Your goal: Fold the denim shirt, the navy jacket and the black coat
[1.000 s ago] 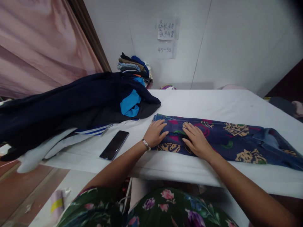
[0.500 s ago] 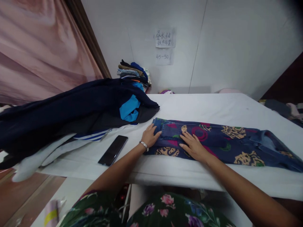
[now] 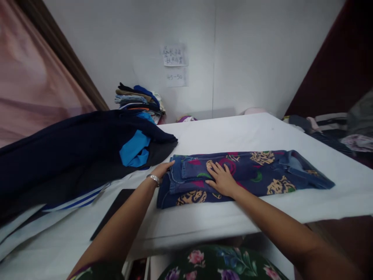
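Denim, dark blue and printed with tan, magenta and green figures, makes the folded garment (image 3: 244,171), which lies flat on the white-covered table (image 3: 227,134), toward four o'clock from the middle of the view. Its collar points to three o'clock. The left hand (image 3: 163,170) is at its nine o'clock end and touches the edge there; one fingertip reaches onto the cloth, but the other fingers are hidden, so I cannot tell if they pinch the edge. A metal bracelet (image 3: 154,179) is around this wrist. The right hand (image 3: 223,181) rests palm down on the garment, left of its middle, with the fingers a little apart and not clamped on anything.

From the garment, the black phone (image 3: 113,209) lies between eight and nine o'clock, partly covered by the left forearm. Toward ten o'clock there is a heap of dark clothes (image 3: 87,140), with a bright blue cloth (image 3: 134,149) on it, and behind it a folded stack (image 3: 140,97). At two o'clock, beyond the table, more clothes (image 3: 332,126) are lying.
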The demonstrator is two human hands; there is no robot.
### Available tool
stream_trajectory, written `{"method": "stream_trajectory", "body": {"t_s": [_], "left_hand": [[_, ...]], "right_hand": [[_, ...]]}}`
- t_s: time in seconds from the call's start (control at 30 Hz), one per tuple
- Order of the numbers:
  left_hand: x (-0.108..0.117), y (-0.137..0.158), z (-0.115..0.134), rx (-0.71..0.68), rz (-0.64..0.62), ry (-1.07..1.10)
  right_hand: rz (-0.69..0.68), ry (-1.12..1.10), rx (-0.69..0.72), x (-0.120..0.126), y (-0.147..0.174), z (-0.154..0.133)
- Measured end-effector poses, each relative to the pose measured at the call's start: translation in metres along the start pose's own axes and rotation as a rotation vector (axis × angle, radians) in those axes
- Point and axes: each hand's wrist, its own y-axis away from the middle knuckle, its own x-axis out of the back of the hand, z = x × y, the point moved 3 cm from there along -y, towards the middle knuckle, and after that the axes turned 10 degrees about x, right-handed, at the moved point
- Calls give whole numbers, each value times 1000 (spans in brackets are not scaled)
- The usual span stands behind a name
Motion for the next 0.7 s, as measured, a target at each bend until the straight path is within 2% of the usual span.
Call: {"method": "stream_trajectory", "body": {"t_s": [0.07, 0.1, 0.17, 0.27, 0.37, 0.47, 0.6, 0.7], "left_hand": [[-2, -5, -3, 94, -154, 101], [-2, -7, -3, 110, -179, 114], [0, -10, -1, 52, -112, 38], [4, -6, 4, -113, 73, -144], [1, 4, 8, -233, 132, -255], [-3, 8, 6, -231, 79, -199], [-8, 7, -3, -51, -89, 52], [-11, 7, -1, -92, -106, 35]], "right_hand": [[11, -9, -4, 2, 0, 0], [15, -16, -6, 3, 0, 0], [18, -33, -7, 3, 0, 0], [16, -67, -9, 5, -1, 0], [6, -130, -6, 11, -1, 2], [55, -145, -21, 19, -2, 9], [76, -33, -88, 18, -5, 19], [22, -17, -107, 10, -6, 22]]}}
